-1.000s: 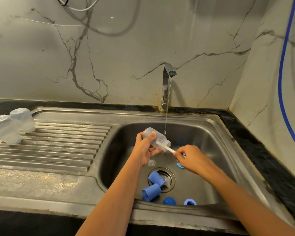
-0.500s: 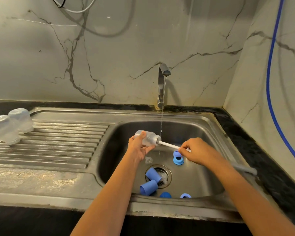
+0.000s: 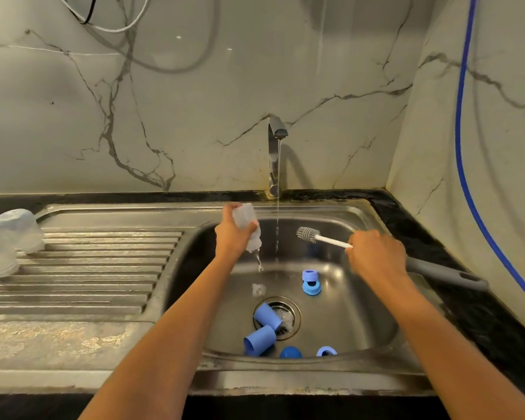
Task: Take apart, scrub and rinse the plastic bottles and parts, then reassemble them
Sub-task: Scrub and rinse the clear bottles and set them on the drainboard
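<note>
Brush (image 3: 308,234) now out; left hand (image 3: 234,237) fingers grip upended bottle (image 3: 249,228), draining. Right hand (image 3: 376,256) fingers grip handle. Wet bottle may slip into sink (image 3: 361,313).

Warm, dimmish light from above. Soft looping shadows cross the wall (image 3: 194,116) at twelve o'clock; the sink (image 3: 285,380) rim glints at six. Edges bow; the bottle (image 3: 243,217) blurs.

Home kitchen. A stainless steel sink (image 3: 285,381) with a ribbed draining board (image 3: 88,283) sits in a dark stone counter (image 3: 497,334). Water runs from a tap (image 3: 274,153) at the back. Two clear plastic bottles (image 3: 19,230) stand on the board. Marble-patterned wall panels (image 3: 194,101) meet in a corner.
</note>
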